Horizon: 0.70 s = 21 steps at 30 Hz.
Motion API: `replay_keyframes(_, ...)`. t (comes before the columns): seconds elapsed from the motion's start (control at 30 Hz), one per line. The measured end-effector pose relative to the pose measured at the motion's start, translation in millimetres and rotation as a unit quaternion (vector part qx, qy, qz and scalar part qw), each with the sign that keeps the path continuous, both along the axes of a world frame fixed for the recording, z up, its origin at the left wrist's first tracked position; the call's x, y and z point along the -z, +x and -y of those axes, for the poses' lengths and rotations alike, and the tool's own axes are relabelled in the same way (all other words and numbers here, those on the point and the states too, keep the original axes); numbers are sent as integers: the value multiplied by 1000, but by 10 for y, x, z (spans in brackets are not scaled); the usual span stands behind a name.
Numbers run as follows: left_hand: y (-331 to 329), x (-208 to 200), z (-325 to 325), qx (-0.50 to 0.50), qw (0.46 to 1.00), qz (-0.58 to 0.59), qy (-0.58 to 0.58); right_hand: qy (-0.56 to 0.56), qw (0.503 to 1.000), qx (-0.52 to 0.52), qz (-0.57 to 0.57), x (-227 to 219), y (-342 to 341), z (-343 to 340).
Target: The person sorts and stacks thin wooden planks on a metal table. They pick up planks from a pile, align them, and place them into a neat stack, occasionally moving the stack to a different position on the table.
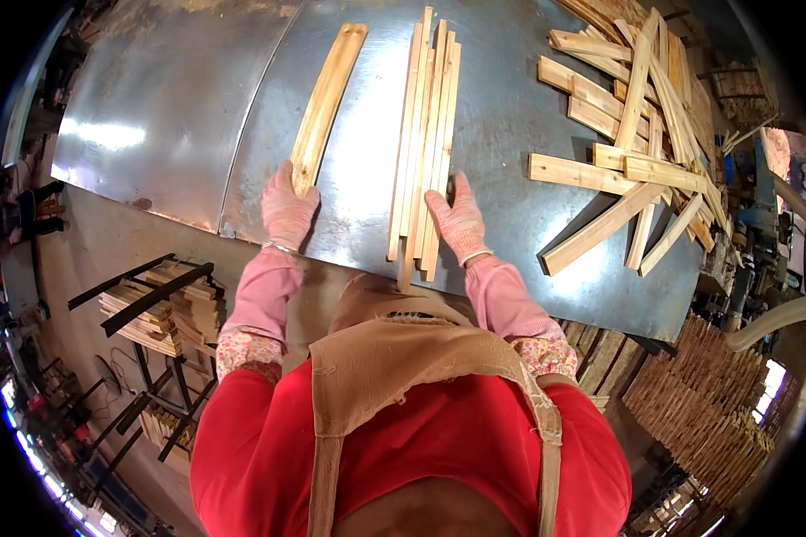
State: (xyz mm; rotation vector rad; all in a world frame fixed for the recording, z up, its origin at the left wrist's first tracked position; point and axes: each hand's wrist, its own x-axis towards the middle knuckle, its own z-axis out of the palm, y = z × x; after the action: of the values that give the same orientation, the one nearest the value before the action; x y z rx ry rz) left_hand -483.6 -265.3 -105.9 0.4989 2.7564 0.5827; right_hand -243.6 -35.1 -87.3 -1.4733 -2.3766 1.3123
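Note:
My left hand (288, 209), in a pale pink glove, is closed on the near end of a single wooden slat (328, 98). That slat lies flat on the metal table, pointing away from me and leaning slightly right. To its right is a row of several slats (425, 134) set on edge side by side, their ends uneven. One slat's near end sticks out past the others toward my apron. My right hand (459, 220), gloved the same way, rests at the right side of this row with thumb and fingers apart. Its thumb is at the outermost slat.
A loose, crisscrossed heap of slats (636, 161) covers the table's right side. The sheet-metal table top (170, 98) has a seam left of the single slat. At lower left, a black metal rack (157, 300) holds stacked wood. More stacked wood (703, 403) stands at lower right.

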Motion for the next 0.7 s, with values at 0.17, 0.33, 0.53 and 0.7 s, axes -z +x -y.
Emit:
replay_keyframes(0.17,162,-812,-350,164,970,43,172,332,936,-109,-44,-567,305,-585)
replay_keyframes(0.33,904,-1708,-1416,415,860,249,162,552,817,-168,-3,-1445,1363,-1675)
replay_keyframes(0.53,2477,-1820,-2801,455,830,-110,304,507,852,24,130,-1326,4527,-2331)
replay_keyframes(0.7,3513,-1396,-3422,282,900,140,301,301,719,601,-177,-276,6797,-1820)
